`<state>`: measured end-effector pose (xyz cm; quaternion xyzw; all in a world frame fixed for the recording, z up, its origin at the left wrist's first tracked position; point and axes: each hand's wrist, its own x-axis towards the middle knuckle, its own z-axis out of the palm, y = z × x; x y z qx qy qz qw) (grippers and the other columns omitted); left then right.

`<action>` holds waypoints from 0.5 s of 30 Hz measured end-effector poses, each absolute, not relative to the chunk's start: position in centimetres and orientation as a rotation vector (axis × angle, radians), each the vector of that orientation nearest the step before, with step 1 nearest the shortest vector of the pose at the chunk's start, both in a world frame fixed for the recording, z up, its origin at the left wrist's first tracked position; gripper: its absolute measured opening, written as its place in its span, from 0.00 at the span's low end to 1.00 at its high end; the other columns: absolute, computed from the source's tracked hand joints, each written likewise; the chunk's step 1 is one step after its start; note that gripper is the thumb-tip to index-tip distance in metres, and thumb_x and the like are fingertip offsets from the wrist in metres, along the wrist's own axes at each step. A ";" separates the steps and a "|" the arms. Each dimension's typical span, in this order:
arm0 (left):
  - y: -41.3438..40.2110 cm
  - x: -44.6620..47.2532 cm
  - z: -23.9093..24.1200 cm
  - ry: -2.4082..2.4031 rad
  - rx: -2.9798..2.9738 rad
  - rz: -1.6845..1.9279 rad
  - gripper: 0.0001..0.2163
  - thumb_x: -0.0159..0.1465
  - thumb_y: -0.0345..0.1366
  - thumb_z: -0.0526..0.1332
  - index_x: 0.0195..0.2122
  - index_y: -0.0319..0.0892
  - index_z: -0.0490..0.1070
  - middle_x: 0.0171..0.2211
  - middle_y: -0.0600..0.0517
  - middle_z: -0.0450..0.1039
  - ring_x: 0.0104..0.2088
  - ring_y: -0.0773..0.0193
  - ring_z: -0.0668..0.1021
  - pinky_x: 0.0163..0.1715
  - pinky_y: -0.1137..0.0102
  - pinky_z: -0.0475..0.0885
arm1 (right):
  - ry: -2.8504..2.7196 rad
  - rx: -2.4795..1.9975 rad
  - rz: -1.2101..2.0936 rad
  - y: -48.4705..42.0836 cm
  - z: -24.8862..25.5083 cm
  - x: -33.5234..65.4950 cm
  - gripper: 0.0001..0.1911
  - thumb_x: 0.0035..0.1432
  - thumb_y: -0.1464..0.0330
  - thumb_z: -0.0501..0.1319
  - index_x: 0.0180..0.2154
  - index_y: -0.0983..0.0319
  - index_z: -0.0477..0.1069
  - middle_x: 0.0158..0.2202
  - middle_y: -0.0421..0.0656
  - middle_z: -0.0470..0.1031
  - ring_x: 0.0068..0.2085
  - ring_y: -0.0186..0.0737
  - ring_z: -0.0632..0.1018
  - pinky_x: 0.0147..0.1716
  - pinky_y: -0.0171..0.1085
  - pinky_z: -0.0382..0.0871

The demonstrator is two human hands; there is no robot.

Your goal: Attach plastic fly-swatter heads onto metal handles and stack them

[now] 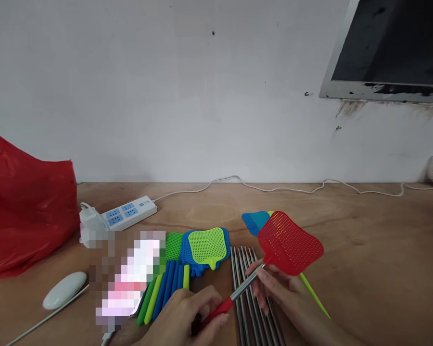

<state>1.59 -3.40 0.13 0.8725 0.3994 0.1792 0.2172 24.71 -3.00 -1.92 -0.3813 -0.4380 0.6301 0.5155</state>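
Note:
A red fly swatter [290,242] with a metal shaft is held slantwise between my two hands. My left hand [193,315] is wrapped around its red handle. Near the swatter's head, my right hand [279,283] pinches the top of the shaft. Below lie several metal rods [243,298] side by side on the table. To their left are several blue, green and yellow-green handles [169,286]. Behind these handles sits a pile of swatter heads, a yellow-green head [207,245] on top of blue ones. Partly hidden behind the red head is a blue swatter head [254,222].
A white power strip [130,214] with a plugged-in charger stands at the back left. A red plastic bag [29,211] fills the left edge. Nearby are a white mouse-shaped object [65,290] and a blurred-out lit screen [132,276]. A white cable [234,177] runs along the wall.

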 end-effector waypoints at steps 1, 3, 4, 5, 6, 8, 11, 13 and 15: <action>-3.3 1.7 0.2 1.110 2.397 0.501 0.11 0.70 0.43 0.55 0.33 0.45 0.69 0.21 0.57 0.69 0.22 0.65 0.72 0.21 0.74 0.60 | -1.069 -0.921 1.520 -3.1 -1.8 24.6 0.20 0.53 0.50 0.69 0.34 0.61 0.78 0.24 0.40 0.74 0.22 0.31 0.73 0.21 0.31 0.67; -3.3 1.9 0.4 1.106 2.355 0.504 0.12 0.70 0.42 0.54 0.32 0.45 0.69 0.21 0.57 0.67 0.22 0.65 0.71 0.21 0.74 0.60 | -1.085 -0.928 1.499 -3.1 -1.5 24.6 0.19 0.54 0.51 0.69 0.32 0.61 0.78 0.24 0.39 0.73 0.22 0.30 0.72 0.21 0.31 0.67; -3.2 1.9 0.5 1.114 2.336 0.507 0.12 0.70 0.43 0.54 0.31 0.45 0.68 0.21 0.57 0.66 0.22 0.66 0.70 0.21 0.75 0.60 | -1.096 -0.929 1.468 -3.1 -1.4 24.6 0.19 0.55 0.51 0.69 0.32 0.61 0.78 0.23 0.38 0.73 0.22 0.30 0.72 0.22 0.30 0.67; -3.3 1.9 0.6 1.106 2.320 0.507 0.13 0.70 0.44 0.55 0.30 0.45 0.68 0.21 0.58 0.65 0.22 0.66 0.69 0.21 0.75 0.60 | -1.111 -0.924 1.438 -3.0 -1.3 24.7 0.18 0.56 0.52 0.68 0.32 0.61 0.78 0.23 0.38 0.73 0.23 0.30 0.72 0.22 0.30 0.68; -3.3 1.9 0.7 1.101 2.311 0.507 0.14 0.70 0.45 0.55 0.29 0.45 0.67 0.20 0.58 0.64 0.21 0.66 0.69 0.21 0.75 0.60 | -1.127 -0.910 1.420 -3.0 -1.3 24.7 0.17 0.57 0.53 0.68 0.32 0.61 0.78 0.24 0.39 0.73 0.24 0.31 0.73 0.23 0.30 0.69; -3.5 1.8 0.8 1.096 2.286 0.508 0.14 0.69 0.45 0.55 0.28 0.45 0.66 0.20 0.58 0.63 0.21 0.67 0.68 0.20 0.75 0.60 | -1.139 -0.860 1.439 -2.9 -1.3 24.9 0.16 0.58 0.54 0.67 0.33 0.61 0.78 0.27 0.42 0.77 0.26 0.33 0.76 0.24 0.31 0.71; -3.8 2.0 0.8 1.096 2.273 0.483 0.14 0.69 0.44 0.55 0.27 0.45 0.64 0.20 0.59 0.61 0.21 0.67 0.68 0.19 0.76 0.59 | -1.085 -0.779 1.548 -2.9 -1.2 24.9 0.16 0.58 0.54 0.67 0.34 0.61 0.76 0.32 0.45 0.80 0.25 0.34 0.78 0.23 0.32 0.72; -4.0 2.1 0.6 1.090 2.304 0.472 0.16 0.69 0.44 0.54 0.25 0.45 0.63 0.19 0.58 0.60 0.20 0.68 0.67 0.19 0.76 0.58 | -1.053 -0.750 1.592 -3.0 -1.0 24.8 0.15 0.58 0.55 0.67 0.33 0.62 0.75 0.30 0.44 0.80 0.24 0.33 0.78 0.23 0.31 0.72; -4.1 2.1 0.4 1.089 2.339 0.486 0.17 0.70 0.45 0.53 0.25 0.45 0.63 0.18 0.58 0.60 0.19 0.68 0.66 0.19 0.76 0.58 | -1.039 -0.733 1.598 -3.1 -0.9 24.8 0.15 0.58 0.56 0.68 0.33 0.62 0.75 0.29 0.44 0.80 0.25 0.33 0.79 0.25 0.31 0.73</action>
